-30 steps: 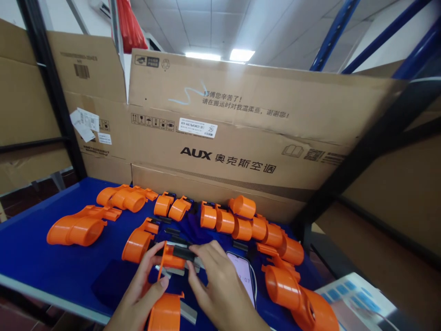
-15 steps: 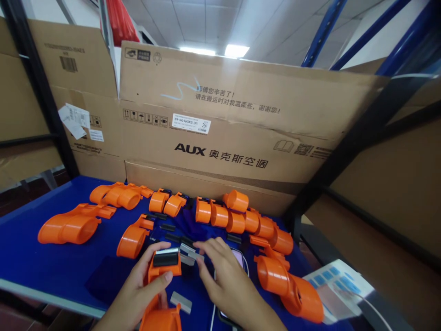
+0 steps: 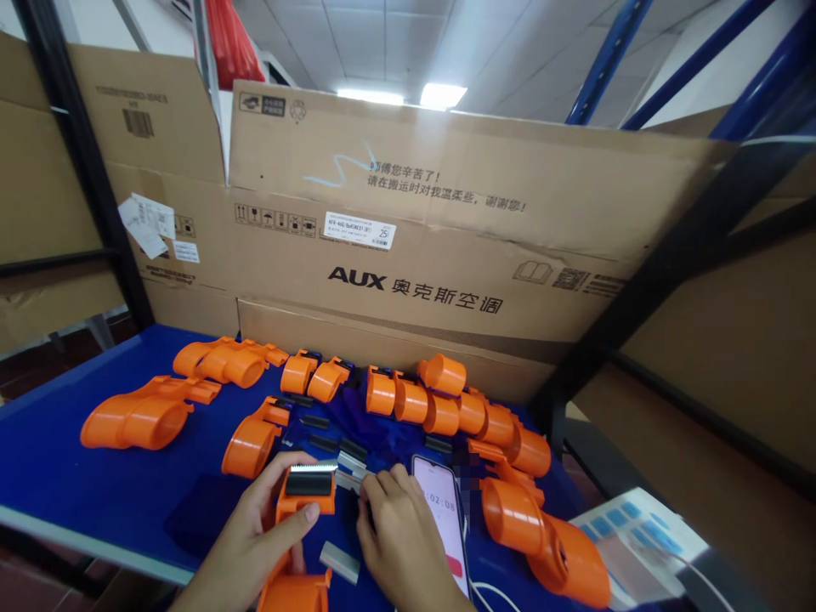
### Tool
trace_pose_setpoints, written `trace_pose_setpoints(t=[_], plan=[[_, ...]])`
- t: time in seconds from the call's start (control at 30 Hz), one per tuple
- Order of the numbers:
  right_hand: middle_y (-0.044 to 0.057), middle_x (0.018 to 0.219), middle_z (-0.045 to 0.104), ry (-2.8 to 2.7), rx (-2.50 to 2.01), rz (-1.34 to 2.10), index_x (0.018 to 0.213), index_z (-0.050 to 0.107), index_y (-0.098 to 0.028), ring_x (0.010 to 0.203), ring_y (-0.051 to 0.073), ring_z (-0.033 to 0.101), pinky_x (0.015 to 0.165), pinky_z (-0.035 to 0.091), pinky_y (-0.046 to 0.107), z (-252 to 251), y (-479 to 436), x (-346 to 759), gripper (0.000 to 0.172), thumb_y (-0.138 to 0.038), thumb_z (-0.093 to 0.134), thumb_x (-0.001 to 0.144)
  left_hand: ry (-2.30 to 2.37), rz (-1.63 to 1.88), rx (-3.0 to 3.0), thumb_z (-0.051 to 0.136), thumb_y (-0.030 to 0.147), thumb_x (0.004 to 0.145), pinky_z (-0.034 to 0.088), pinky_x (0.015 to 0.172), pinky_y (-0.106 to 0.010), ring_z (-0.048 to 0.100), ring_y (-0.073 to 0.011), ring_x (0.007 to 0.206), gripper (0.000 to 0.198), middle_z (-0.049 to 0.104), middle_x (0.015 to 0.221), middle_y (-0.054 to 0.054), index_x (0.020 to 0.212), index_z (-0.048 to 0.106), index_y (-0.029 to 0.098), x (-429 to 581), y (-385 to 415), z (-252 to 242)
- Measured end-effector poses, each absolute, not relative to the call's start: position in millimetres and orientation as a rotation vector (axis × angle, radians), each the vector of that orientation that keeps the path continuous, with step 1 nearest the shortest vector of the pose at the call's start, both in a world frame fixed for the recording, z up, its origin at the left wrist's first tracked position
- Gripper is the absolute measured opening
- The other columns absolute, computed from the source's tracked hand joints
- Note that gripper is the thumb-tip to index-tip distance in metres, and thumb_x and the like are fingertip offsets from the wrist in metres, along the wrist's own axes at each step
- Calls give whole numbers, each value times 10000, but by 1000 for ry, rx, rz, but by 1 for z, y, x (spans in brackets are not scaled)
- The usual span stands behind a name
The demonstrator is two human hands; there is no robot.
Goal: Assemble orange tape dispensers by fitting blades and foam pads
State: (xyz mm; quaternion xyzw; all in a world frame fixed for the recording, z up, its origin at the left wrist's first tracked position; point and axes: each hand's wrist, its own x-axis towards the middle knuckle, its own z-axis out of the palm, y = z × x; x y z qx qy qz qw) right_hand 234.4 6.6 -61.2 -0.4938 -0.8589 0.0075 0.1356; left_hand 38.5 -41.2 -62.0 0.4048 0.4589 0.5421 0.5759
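My left hand [image 3: 261, 531] is closed around an orange tape dispenser [image 3: 304, 497] with a black front piece and a toothed metal blade, held upright near the front of the blue table [image 3: 76, 476]. My right hand [image 3: 399, 531] sits just right of it, fingers curled down onto small metal plates [image 3: 349, 463] on the table. What the fingertips pinch is hidden. Another grey metal plate [image 3: 339, 562] lies below the dispenser.
Several orange dispenser bodies [image 3: 137, 418] lie in an arc across the table. Black strips [image 3: 322, 442] lie in the middle. A phone [image 3: 439, 518] with a lit screen lies right of my right hand. Large cardboard boxes [image 3: 446, 246] stand behind; black and blue rack posts stand right.
My right hand drew back from the dispenser toward me and now rests on the table beside the phone, whose screen is uncovered. My left hand keeps the dispenser upright.
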Motion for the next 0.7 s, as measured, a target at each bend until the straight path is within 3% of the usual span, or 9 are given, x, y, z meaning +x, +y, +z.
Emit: trace_pose_setpoints(t=[0.17,0.33,0.5,0.7], plan=[[111,1102,677,-2522,-1375,119,1174,662,-204,1031,306,549,935,417,443,-61,6,234,301,-127,559,902,1079,1269,990,764,397,818,467,440,-211,533,-62,421,470,702,907,0,1214,541,276,40,-38,-68],[133,1121,667,-2506,-1402,168,1184,681,-176,1073,314,564,1017,410,458,-73,10,234,363,-57,525,879,1101,1239,1025,751,426,825,465,429,-217,537,-72,413,467,691,868,4,1215,540,280,40,-36,-69],[124,1061,656,-2408,-1373,295,1083,707,-177,1033,301,577,960,467,426,-69,11,240,296,-66,521,880,1112,1257,1039,768,428,807,464,439,-206,526,-66,430,451,694,868,8,1184,566,284,41,-36,-68],[65,1020,682,-2093,-1247,556,1095,683,-219,951,242,625,860,512,362,-57,6,243,249,-134,543,907,1088,1232,960,766,461,798,418,386,-194,472,-56,383,484,696,842,12,1204,560,297,45,-37,-66]])
